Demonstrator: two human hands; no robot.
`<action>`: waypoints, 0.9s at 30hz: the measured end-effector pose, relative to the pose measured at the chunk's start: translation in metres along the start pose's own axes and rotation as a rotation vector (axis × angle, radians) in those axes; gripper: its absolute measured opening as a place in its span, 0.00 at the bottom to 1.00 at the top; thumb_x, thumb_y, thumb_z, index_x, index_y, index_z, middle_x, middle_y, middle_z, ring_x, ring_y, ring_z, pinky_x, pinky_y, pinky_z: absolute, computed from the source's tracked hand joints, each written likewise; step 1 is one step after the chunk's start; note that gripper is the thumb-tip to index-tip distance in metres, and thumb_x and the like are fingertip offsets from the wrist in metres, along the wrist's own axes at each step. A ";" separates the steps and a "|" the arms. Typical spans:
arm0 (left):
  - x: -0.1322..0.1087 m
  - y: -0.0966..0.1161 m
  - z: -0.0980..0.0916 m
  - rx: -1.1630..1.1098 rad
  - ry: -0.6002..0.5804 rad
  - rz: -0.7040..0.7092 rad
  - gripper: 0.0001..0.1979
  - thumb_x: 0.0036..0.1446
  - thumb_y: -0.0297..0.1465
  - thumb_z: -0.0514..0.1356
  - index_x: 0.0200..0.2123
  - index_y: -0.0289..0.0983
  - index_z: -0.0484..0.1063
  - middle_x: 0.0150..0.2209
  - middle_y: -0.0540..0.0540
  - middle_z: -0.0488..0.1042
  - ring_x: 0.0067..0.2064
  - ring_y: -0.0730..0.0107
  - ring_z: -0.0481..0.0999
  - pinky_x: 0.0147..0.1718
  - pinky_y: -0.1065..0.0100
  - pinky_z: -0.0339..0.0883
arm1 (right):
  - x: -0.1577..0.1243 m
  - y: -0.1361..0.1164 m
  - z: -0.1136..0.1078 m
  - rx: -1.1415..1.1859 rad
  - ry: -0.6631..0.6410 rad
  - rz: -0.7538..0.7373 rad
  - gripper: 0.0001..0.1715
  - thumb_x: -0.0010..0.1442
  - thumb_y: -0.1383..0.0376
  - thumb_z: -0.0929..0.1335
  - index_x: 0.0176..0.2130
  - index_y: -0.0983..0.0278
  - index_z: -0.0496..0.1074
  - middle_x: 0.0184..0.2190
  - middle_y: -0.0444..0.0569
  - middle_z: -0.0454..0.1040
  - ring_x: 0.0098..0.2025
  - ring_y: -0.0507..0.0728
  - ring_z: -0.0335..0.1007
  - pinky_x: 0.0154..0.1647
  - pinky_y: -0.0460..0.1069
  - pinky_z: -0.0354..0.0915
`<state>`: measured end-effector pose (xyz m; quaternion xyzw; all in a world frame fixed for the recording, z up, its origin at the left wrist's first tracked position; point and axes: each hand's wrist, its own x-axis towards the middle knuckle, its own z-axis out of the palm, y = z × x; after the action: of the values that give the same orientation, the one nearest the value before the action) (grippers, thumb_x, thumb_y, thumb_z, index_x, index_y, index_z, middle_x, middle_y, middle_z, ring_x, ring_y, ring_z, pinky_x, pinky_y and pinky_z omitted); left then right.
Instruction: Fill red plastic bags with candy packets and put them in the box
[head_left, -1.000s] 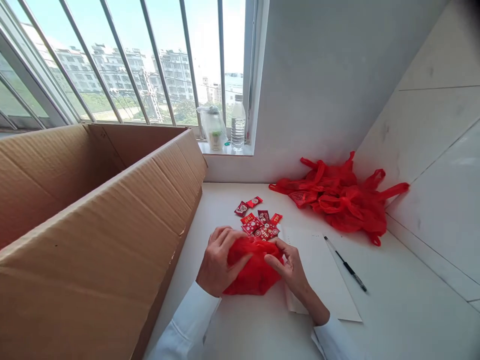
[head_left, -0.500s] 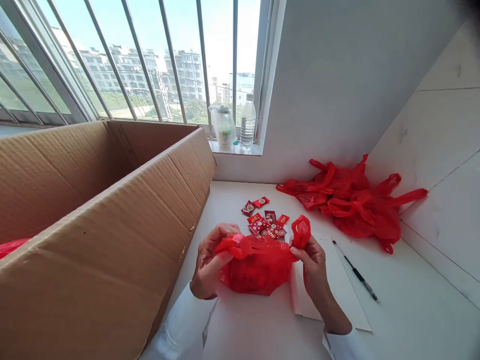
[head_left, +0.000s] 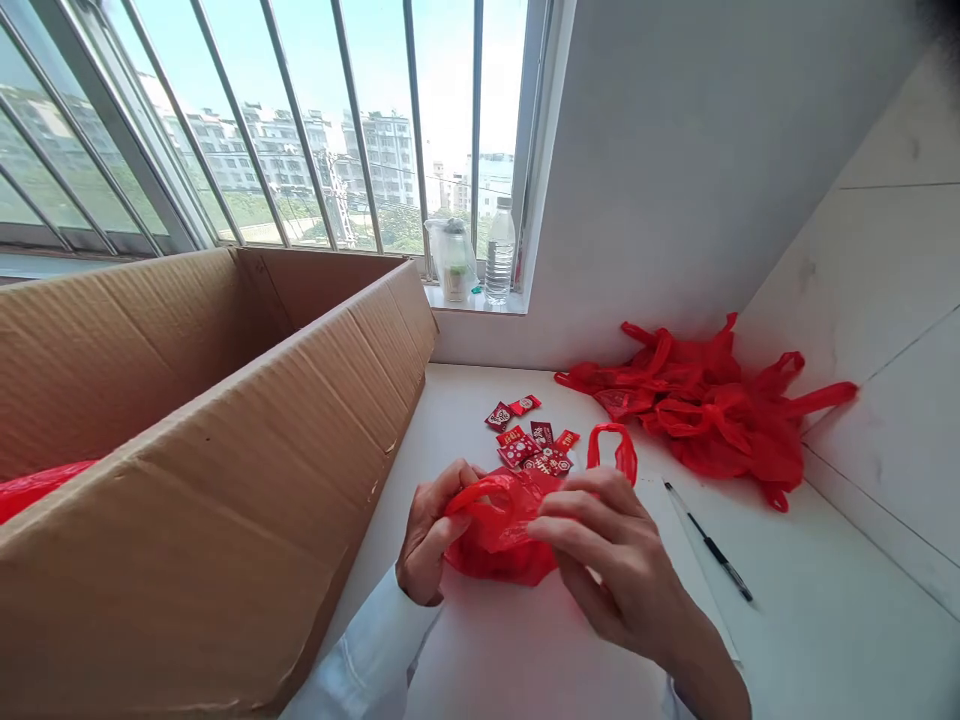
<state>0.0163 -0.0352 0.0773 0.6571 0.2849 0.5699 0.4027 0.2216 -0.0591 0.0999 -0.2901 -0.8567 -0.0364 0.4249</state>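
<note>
A red plastic bag (head_left: 502, 560) rests on the white table in front of me, its contents not clear through the film. My left hand (head_left: 435, 530) is closed on the bag's left handle, thumb against fingers. Over the bag's right side is my right hand (head_left: 615, 550), its fingers apart and the fingertips by the mouth of the bag. The right handle (head_left: 624, 455) stands up as a loop beyond my right knuckles. Several small red and dark red packets (head_left: 519, 450) lie just behind the bag.
A large cardboard box (head_left: 300, 430) stands along the left, with red plastic inside. A heap of red bags (head_left: 712, 400) lies at the back right. A pen (head_left: 709, 540) and white paper (head_left: 686, 560) are to the right. A water bottle (head_left: 499, 255) stands on the sill.
My right hand has let go of the right handle and moved left across the bag, its fingers now spread. My left hand still grips the left handle. The view has shifted slightly.
</note>
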 end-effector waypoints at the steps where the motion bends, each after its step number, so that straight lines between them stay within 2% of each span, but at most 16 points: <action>1: -0.001 0.001 0.000 0.002 0.000 -0.004 0.07 0.51 0.34 0.52 0.24 0.39 0.61 0.24 0.49 0.64 0.29 0.66 0.64 0.29 0.65 0.57 | 0.004 -0.002 0.005 -0.007 -0.178 -0.023 0.16 0.57 0.76 0.61 0.38 0.58 0.70 0.32 0.46 0.73 0.42 0.58 0.65 0.51 0.58 0.61; 2: -0.003 0.002 0.000 0.013 -0.004 -0.008 0.08 0.52 0.35 0.52 0.24 0.39 0.61 0.24 0.49 0.63 0.28 0.66 0.63 0.29 0.65 0.57 | 0.006 -0.001 0.011 -0.027 -0.308 -0.009 0.16 0.58 0.77 0.60 0.36 0.59 0.70 0.30 0.46 0.73 0.42 0.58 0.66 0.53 0.60 0.59; 4: -0.009 0.004 -0.004 0.049 -0.031 -0.006 0.11 0.54 0.37 0.50 0.22 0.39 0.60 0.22 0.49 0.61 0.27 0.66 0.62 0.31 0.63 0.58 | 0.004 0.007 0.025 -0.111 -0.452 0.072 0.14 0.58 0.76 0.62 0.33 0.59 0.71 0.28 0.45 0.74 0.43 0.59 0.67 0.58 0.65 0.53; 6: -0.017 0.007 -0.011 0.085 -0.089 0.007 0.14 0.56 0.38 0.48 0.21 0.40 0.58 0.20 0.50 0.59 0.24 0.67 0.59 0.35 0.61 0.59 | -0.007 0.021 0.036 -0.219 -0.516 0.165 0.06 0.56 0.69 0.68 0.36 0.58 0.73 0.37 0.48 0.76 0.51 0.64 0.64 0.59 0.71 0.46; 7: -0.022 0.009 -0.015 0.102 -0.119 0.018 0.14 0.56 0.38 0.47 0.21 0.40 0.57 0.19 0.51 0.57 0.23 0.68 0.57 0.38 0.59 0.59 | -0.013 0.028 0.039 -0.268 -0.529 0.200 0.12 0.52 0.64 0.72 0.40 0.58 0.74 0.45 0.50 0.75 0.56 0.68 0.60 0.59 0.74 0.42; 9: -0.033 0.013 -0.024 0.154 -0.167 0.045 0.14 0.57 0.37 0.45 0.21 0.40 0.54 0.18 0.52 0.55 0.22 0.69 0.53 0.41 0.58 0.58 | -0.025 0.042 0.041 -0.369 -0.530 0.269 0.36 0.44 0.57 0.76 0.52 0.58 0.69 0.60 0.57 0.62 0.64 0.74 0.46 0.59 0.77 0.34; 11: -0.042 0.020 -0.031 0.296 -0.249 0.058 0.11 0.58 0.35 0.43 0.24 0.40 0.56 0.20 0.52 0.57 0.22 0.69 0.54 0.42 0.57 0.58 | -0.033 0.052 0.038 -0.447 -0.551 0.334 0.55 0.38 0.54 0.78 0.61 0.60 0.60 0.66 0.62 0.48 0.67 0.75 0.36 0.59 0.78 0.30; 13: -0.048 0.032 -0.034 0.547 -0.369 0.049 0.07 0.55 0.32 0.45 0.31 0.42 0.62 0.23 0.51 0.63 0.24 0.67 0.60 0.45 0.56 0.58 | -0.035 0.057 0.034 -0.489 -0.595 0.409 0.65 0.33 0.55 0.79 0.65 0.63 0.54 0.68 0.66 0.40 0.68 0.76 0.32 0.58 0.78 0.29; 15: -0.051 0.049 -0.030 0.826 -0.449 0.036 0.13 0.47 0.27 0.50 0.38 0.42 0.65 0.29 0.48 0.70 0.28 0.63 0.67 0.46 0.55 0.59 | -0.033 0.055 0.028 -0.478 -0.627 0.427 0.68 0.33 0.57 0.79 0.66 0.64 0.50 0.67 0.68 0.38 0.68 0.77 0.31 0.57 0.79 0.31; 17: -0.053 0.069 -0.021 0.991 -0.457 0.068 0.22 0.40 0.24 0.51 0.41 0.42 0.67 0.37 0.45 0.73 0.36 0.57 0.71 0.48 0.54 0.60 | -0.025 0.046 0.020 -0.430 -0.591 0.370 0.62 0.39 0.61 0.77 0.66 0.62 0.50 0.67 0.66 0.41 0.68 0.76 0.33 0.57 0.79 0.35; 19: -0.052 0.088 -0.009 1.001 -0.460 0.160 0.27 0.39 0.23 0.51 0.45 0.44 0.67 0.44 0.44 0.74 0.44 0.54 0.72 0.51 0.54 0.59 | -0.014 0.032 0.012 -0.317 -0.531 0.233 0.44 0.50 0.67 0.72 0.63 0.57 0.57 0.66 0.59 0.50 0.67 0.71 0.39 0.59 0.75 0.42; 21: -0.048 0.100 0.004 0.923 -0.489 0.260 0.27 0.43 0.24 0.51 0.49 0.46 0.67 0.47 0.45 0.74 0.47 0.54 0.71 0.54 0.54 0.58 | -0.003 0.020 0.007 -0.145 -0.510 0.079 0.22 0.58 0.72 0.66 0.51 0.55 0.69 0.58 0.50 0.65 0.63 0.64 0.51 0.60 0.67 0.50; 22: -0.044 0.101 0.011 0.884 -0.513 0.288 0.25 0.47 0.25 0.51 0.49 0.45 0.67 0.46 0.45 0.74 0.46 0.54 0.72 0.53 0.55 0.59 | 0.001 0.017 0.007 -0.068 -0.511 0.027 0.16 0.60 0.73 0.64 0.43 0.55 0.73 0.51 0.47 0.71 0.59 0.61 0.57 0.60 0.64 0.53; 23: -0.039 0.099 0.017 0.861 -0.541 0.296 0.21 0.51 0.27 0.51 0.49 0.44 0.68 0.45 0.45 0.75 0.45 0.55 0.72 0.52 0.55 0.60 | 0.003 0.015 0.010 -0.014 -0.513 -0.001 0.15 0.61 0.74 0.63 0.36 0.56 0.73 0.43 0.46 0.75 0.54 0.59 0.62 0.58 0.61 0.56; 25: -0.027 0.082 0.029 0.886 -0.593 0.253 0.13 0.59 0.32 0.51 0.44 0.40 0.70 0.41 0.43 0.75 0.40 0.58 0.72 0.46 0.57 0.63 | 0.000 0.018 0.021 -0.010 -0.496 0.029 0.15 0.60 0.74 0.63 0.28 0.58 0.72 0.28 0.44 0.75 0.46 0.59 0.67 0.55 0.61 0.58; 27: -0.016 0.052 0.038 1.060 -0.519 0.216 0.10 0.62 0.29 0.49 0.38 0.38 0.70 0.38 0.43 0.75 0.38 0.59 0.71 0.41 0.58 0.64 | -0.009 0.027 0.036 -0.109 -0.481 0.090 0.15 0.58 0.75 0.64 0.25 0.59 0.72 0.23 0.45 0.73 0.44 0.62 0.68 0.56 0.65 0.55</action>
<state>0.0462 -0.0830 0.1123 0.9114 0.3543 0.2087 0.0166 0.2144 -0.0291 0.0652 -0.3508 -0.9162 0.0064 0.1938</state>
